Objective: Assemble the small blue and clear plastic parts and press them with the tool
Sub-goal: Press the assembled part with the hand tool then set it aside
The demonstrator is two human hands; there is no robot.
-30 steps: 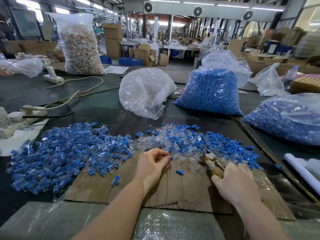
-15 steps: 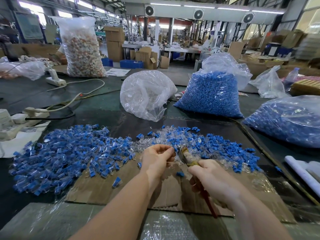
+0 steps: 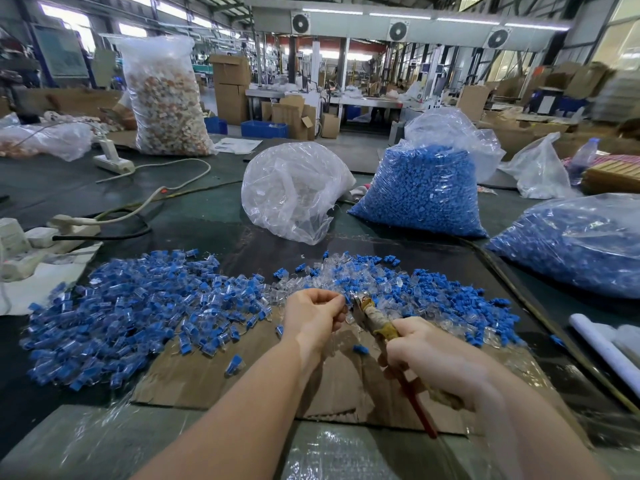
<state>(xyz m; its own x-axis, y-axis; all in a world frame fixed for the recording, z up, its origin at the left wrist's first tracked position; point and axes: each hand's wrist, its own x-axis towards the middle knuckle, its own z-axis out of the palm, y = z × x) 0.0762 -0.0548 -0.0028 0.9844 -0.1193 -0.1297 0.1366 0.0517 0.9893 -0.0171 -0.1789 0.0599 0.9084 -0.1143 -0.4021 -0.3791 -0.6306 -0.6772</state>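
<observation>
Over at the left edge, white power strips (image 3: 52, 233) and their cables sit on the dark green table (image 3: 194, 216). Next along, a big heap of assembled pieces (image 3: 138, 313), blue caps in clear shells, spreads over the table and onto the near cardboard sheet (image 3: 207, 379). One stray blue piece (image 3: 234, 364) lies alone on the cardboard.

Now the middle. The left hand (image 3: 313, 318) is up over the cardboard, fingers curled in, fingertips pinching a small blue and clear part (image 3: 346, 300) that is mostly hidden by the fingers. Right against it is the metal nose of the tool (image 3: 372, 315), a pair of pliers with tape-wrapped handles and a red grip poking out below. Whether the nose is closed on the part, I cannot tell. The right hand (image 3: 440, 362) is wrapped tight around those handles, gripping them from below right.

Behind both hands runs a second heap of loose parts (image 3: 415, 289), clear shells mixed with blue caps, trailing off to the right. Another single blue cap (image 3: 360, 348) rests on the cardboard between the two wrists.

Further back, a crumpled clear bag (image 3: 294, 192) stands mid-table, then a full bag of blue caps (image 3: 426, 192), and at the far right another bag of blue parts (image 3: 571, 244) lies on its side. A white roll (image 3: 602, 344) sits near the right edge.
</observation>
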